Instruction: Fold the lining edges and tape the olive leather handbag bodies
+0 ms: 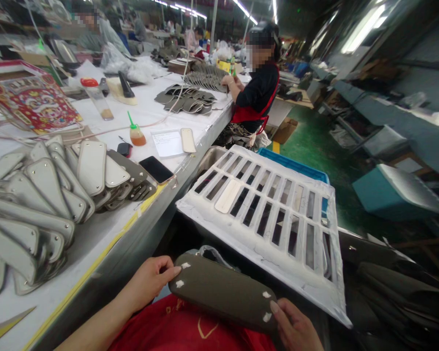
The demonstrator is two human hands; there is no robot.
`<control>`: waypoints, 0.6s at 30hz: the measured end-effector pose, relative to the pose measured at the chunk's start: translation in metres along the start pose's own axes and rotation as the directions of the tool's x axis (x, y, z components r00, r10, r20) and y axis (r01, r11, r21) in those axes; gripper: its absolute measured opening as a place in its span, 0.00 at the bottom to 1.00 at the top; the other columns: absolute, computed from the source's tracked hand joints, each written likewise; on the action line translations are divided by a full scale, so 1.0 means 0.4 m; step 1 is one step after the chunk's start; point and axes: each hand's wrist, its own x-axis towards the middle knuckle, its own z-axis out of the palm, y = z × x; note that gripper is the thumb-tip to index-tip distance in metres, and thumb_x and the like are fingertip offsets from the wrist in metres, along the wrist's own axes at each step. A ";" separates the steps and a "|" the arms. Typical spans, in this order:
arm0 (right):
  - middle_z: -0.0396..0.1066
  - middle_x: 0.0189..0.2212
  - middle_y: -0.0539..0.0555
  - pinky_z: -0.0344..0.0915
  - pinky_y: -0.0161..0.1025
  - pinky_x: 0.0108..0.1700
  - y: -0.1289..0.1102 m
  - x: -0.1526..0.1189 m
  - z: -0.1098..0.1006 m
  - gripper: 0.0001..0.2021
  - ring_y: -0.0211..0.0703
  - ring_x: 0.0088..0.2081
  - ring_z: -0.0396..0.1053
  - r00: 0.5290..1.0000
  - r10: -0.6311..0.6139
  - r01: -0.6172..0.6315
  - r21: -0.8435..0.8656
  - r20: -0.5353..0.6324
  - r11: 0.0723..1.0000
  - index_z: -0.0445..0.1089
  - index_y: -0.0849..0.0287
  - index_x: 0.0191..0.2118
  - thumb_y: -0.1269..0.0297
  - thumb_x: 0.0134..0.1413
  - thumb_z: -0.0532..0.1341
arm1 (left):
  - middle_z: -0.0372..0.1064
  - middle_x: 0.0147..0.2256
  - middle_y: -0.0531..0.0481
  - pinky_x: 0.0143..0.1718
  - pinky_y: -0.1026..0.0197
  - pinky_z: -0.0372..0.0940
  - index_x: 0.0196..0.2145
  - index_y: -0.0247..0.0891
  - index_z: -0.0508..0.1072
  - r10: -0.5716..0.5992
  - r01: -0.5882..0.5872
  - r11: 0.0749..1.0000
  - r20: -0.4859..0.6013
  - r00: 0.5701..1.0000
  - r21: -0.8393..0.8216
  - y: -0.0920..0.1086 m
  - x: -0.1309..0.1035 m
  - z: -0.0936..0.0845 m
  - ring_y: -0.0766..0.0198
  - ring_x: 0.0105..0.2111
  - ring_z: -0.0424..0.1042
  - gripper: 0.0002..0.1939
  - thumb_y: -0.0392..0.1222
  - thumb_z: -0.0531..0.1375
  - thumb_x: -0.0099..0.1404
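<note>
A long dark olive panel with rounded corners (223, 292) lies across my lap, over a red apron (190, 326). White patches mark it near both ends, two at each. My left hand (151, 278) pinches its left end between thumb and fingers. At the right end my right hand (294, 324) grips the edge, with the thumb by a white patch. Just beyond the panel stands a white slatted rack (263, 256), and one pale, rounded strip (228, 196) rests on its slats.
Stacked pale panels with metal studs (47, 195) cover the table's near left. A phone (156, 169) lies at the table edge, near a glue bottle (137, 135) and a paper note (167, 143). A co-worker (258, 83) sits farther along. Dark sheets (402, 297) lie at right.
</note>
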 end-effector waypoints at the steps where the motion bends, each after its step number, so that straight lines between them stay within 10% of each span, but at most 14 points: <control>1: 0.47 0.14 0.44 0.43 0.31 0.18 -0.003 -0.001 0.000 0.20 0.32 0.17 0.45 1.000 -0.001 0.001 -0.009 -0.010 1.000 0.57 0.58 0.23 0.44 0.47 0.53 | 0.50 0.16 0.60 0.15 0.68 0.47 0.22 0.36 0.60 0.002 -0.002 1.000 0.005 1.000 0.014 0.003 0.000 -0.002 0.71 0.15 0.51 0.20 0.58 0.52 0.57; 18: 0.54 0.14 0.45 0.50 0.32 0.20 -0.004 -0.006 -0.021 0.15 0.32 0.17 0.51 0.996 -0.085 0.084 -0.078 -0.012 0.993 0.60 0.59 0.23 0.53 0.51 0.52 | 0.64 0.23 0.55 0.28 0.64 0.55 0.26 0.38 0.63 0.139 -0.138 0.815 0.041 0.989 0.562 0.022 -0.007 -0.020 0.65 0.26 0.65 0.19 0.56 0.48 0.61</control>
